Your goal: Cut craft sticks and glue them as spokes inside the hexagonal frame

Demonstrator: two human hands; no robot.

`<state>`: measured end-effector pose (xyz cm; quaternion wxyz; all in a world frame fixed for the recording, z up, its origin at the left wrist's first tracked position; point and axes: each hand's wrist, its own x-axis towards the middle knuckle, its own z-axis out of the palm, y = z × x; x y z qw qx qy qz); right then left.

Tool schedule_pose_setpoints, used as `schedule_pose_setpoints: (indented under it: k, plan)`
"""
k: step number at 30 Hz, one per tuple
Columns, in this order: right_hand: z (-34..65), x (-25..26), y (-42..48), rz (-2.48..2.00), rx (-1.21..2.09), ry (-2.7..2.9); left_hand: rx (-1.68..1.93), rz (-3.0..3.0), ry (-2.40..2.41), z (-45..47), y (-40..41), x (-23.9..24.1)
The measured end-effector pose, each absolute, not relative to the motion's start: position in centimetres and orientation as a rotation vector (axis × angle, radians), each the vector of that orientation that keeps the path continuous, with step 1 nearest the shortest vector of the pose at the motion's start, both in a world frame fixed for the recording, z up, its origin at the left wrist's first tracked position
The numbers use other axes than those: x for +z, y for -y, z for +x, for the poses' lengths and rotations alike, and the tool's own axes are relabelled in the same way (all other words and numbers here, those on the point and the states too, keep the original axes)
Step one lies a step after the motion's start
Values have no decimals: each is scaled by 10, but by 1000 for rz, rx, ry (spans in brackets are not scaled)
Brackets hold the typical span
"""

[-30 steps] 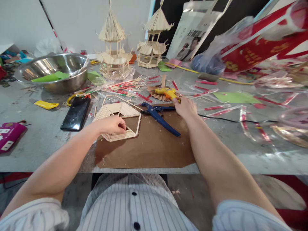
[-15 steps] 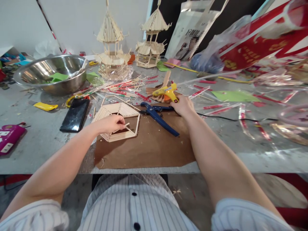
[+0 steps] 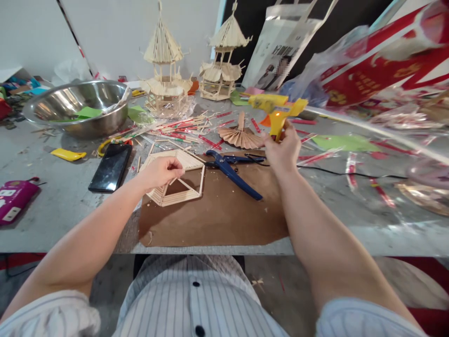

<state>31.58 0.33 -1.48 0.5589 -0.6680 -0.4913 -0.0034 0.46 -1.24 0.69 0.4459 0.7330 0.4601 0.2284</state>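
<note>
My right hand (image 3: pixel 285 149) grips a yellow hot glue gun (image 3: pixel 277 117) by its handle, raised above the table with its nozzle end pointing left. A clear glue stick (image 3: pixel 372 126) trails from its back. My left hand (image 3: pixel 163 172) is closed in a pinch over a six-sided frame (image 3: pixel 180 198) of thin wooden sticks; what sits between its fingertips is too small to make out. The frame lies on a brown board (image 3: pixel 217 224), and part of it hides under that hand. Blue-handled cutters (image 3: pixel 233 175) lie on the board between my hands.
Two stick pagodas (image 3: pixel 164 89) stand at the back. Left are a steel bowl (image 3: pixel 115 114), a black phone (image 3: pixel 111 168), a yellow cutter knife (image 3: pixel 68 154) and a purple box (image 3: pixel 17 199). A folded brown paper fan (image 3: pixel 241 136), loose sticks (image 3: pixel 175 126) and wrappers litter the table.
My right hand has lifted the glue gun up and to the right, uncovering the paper fan. My left hand has shifted slightly, and the short stick that showed at its fingertips is no longer distinct.
</note>
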Motion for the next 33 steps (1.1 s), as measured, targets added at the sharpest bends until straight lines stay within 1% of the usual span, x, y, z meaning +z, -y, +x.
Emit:
schedule_pose_setpoints:
  k: [4, 7, 9, 14, 21, 23, 29, 33]
  plan:
    - [296, -5, 3, -1119, 453, 975, 746, 1545, -1072, 7, 12, 7]
    - [281, 2, 11, -1024, 695, 892, 823, 1389, -1023, 9, 12, 10]
    - [273, 6, 18, -982, 776, 887, 860, 1317, -971, 9, 12, 13]
    - [257, 9, 35, -945, 691, 1054, 927, 1192, -877, 7, 12, 16]
    - [236, -5, 51, -1063, 712, 1564, 940, 1172, -942, 5, 13, 18]
    - [233, -10, 53, -1077, 660, 1682, 951, 1146, -984, 5, 12, 18]
    - [230, -12, 58, -1033, 358, 1943, 990, 1055, -1014, 4, 9, 16]
    - [229, -7, 63, -983, 344, 2068, 1023, 1049, -970, 5, 8, 14]
